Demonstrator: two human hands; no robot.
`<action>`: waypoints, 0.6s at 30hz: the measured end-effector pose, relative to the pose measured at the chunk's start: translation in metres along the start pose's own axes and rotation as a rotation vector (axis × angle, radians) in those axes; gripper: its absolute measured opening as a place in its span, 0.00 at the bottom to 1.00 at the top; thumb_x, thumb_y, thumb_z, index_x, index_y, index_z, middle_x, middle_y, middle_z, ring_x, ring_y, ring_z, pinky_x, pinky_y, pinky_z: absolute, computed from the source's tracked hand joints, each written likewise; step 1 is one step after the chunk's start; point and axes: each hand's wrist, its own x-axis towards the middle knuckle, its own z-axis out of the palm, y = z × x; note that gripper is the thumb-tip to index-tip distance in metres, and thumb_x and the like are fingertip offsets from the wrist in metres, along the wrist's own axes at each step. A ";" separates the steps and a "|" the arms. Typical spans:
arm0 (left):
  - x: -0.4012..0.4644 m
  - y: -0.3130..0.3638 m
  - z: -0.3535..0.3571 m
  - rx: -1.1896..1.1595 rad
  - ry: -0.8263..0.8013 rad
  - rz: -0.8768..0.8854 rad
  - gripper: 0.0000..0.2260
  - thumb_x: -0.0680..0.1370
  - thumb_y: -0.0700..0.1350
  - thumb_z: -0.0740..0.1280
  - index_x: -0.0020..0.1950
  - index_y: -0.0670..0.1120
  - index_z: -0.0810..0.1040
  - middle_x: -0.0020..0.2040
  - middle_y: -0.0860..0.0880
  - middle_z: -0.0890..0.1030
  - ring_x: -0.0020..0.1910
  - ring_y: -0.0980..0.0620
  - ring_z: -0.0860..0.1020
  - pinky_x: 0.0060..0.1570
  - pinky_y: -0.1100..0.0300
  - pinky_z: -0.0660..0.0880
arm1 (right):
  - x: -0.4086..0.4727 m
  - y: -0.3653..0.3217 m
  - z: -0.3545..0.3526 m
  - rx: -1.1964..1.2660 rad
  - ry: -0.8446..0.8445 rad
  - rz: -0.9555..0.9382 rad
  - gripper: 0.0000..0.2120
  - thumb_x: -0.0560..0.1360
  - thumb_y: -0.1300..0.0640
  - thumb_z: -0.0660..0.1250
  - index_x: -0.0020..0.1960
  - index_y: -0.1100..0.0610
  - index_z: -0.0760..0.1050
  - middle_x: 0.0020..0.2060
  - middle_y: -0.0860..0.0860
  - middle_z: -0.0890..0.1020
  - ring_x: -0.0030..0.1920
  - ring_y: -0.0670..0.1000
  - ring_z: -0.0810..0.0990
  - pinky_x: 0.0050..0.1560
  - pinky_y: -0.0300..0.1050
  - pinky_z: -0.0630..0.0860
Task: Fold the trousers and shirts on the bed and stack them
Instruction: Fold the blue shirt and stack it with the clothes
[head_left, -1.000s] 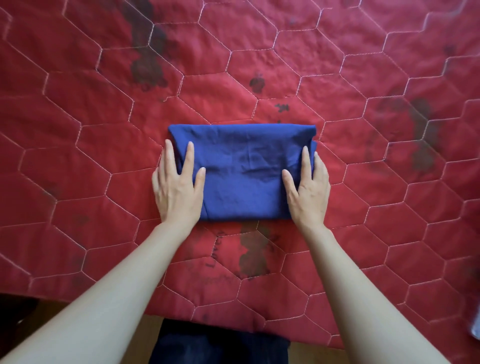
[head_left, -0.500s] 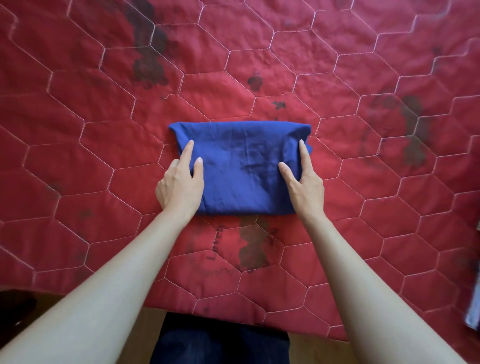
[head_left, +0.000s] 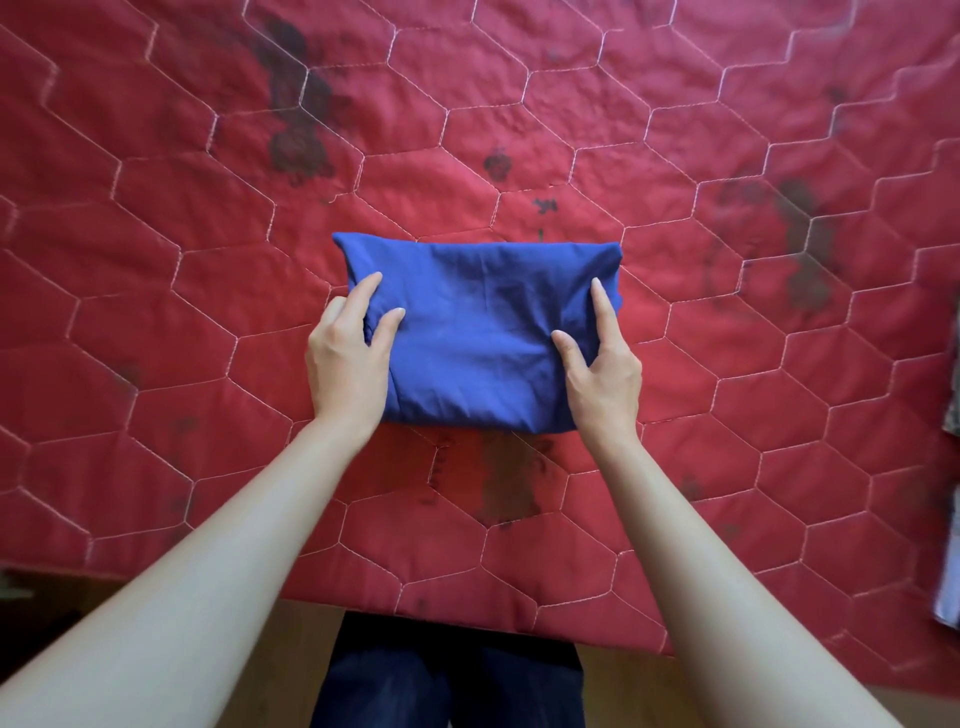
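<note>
- The bed (head_left: 156, 322) is the biggest thing here. It has a red quilt with six-sided stitch shapes and some dark marks on it.
- My blue folded cloth (head_left: 483, 332) lies in the middle of the bed, close to the near edge. It is a neat thick block now. I cannot tell if it is a shirt or trousers.
- At the far right edge I see a bit of other cloth (head_left: 948, 603). It is too cut off to say what it is.
- My left hand (head_left: 345, 358) is on the left end of the block. A second ago it lay flat there. Now my fingers (head_left: 387, 319) are bent, and thumb and finger squeeze the cloth.
- My right hand (head_left: 602, 379) is on the right end. It was flat too. Now it pinches the cloth the same way, with its other fingers tucked down at the side where I cannot see them.
- So I think the pressing is done and this fold is finished. Both hands hold on, ready to lift the block and put it on the stack. I must keep both ends tight, or it may fall open.
</note>
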 end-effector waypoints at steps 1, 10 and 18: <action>-0.002 0.003 -0.004 0.002 0.007 0.018 0.18 0.78 0.46 0.68 0.68 0.45 0.76 0.41 0.44 0.74 0.40 0.46 0.72 0.45 0.60 0.66 | -0.004 -0.001 -0.003 0.003 0.012 -0.006 0.30 0.77 0.51 0.68 0.76 0.44 0.61 0.55 0.50 0.82 0.50 0.54 0.79 0.52 0.42 0.71; -0.013 0.078 -0.030 -0.042 0.035 0.201 0.18 0.77 0.46 0.70 0.66 0.44 0.77 0.38 0.43 0.74 0.36 0.48 0.71 0.41 0.65 0.63 | -0.021 -0.018 -0.076 0.106 0.161 -0.053 0.29 0.76 0.52 0.69 0.75 0.45 0.63 0.56 0.50 0.82 0.53 0.52 0.80 0.55 0.42 0.72; -0.057 0.194 0.013 -0.129 -0.028 0.381 0.18 0.77 0.44 0.70 0.66 0.42 0.77 0.44 0.42 0.78 0.41 0.49 0.74 0.46 0.68 0.65 | -0.028 0.026 -0.200 0.165 0.350 -0.081 0.29 0.76 0.55 0.70 0.74 0.49 0.65 0.55 0.53 0.83 0.51 0.54 0.81 0.56 0.37 0.71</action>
